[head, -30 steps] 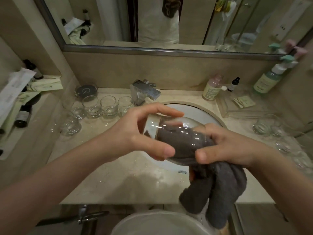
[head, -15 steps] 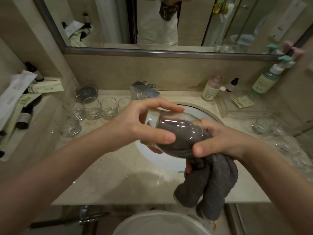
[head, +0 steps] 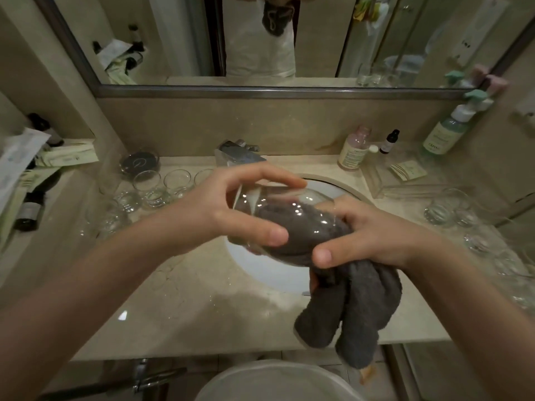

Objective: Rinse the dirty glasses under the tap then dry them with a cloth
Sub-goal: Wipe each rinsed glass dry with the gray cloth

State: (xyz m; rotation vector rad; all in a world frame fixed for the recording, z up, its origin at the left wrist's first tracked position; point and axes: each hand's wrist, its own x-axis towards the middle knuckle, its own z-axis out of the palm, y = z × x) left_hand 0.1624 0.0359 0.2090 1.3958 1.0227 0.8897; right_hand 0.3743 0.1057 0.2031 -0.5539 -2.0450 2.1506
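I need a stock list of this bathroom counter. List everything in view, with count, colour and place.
glass: one, clear, held on its side over the basin
cloth: one, grey, stuffed into the glass, rest hanging below
basin: one, white, set in the counter
tap: one, chrome, behind the basin
glasses on the left: several, clear, left of the tap
glasses on the right: several, clear, right counter edge
pink bottle: one, by the back wall
dropper bottle: one, dark
pump bottle: one, green, far right
left hand: grips the glass
right hand: holds the cloth at the glass mouth
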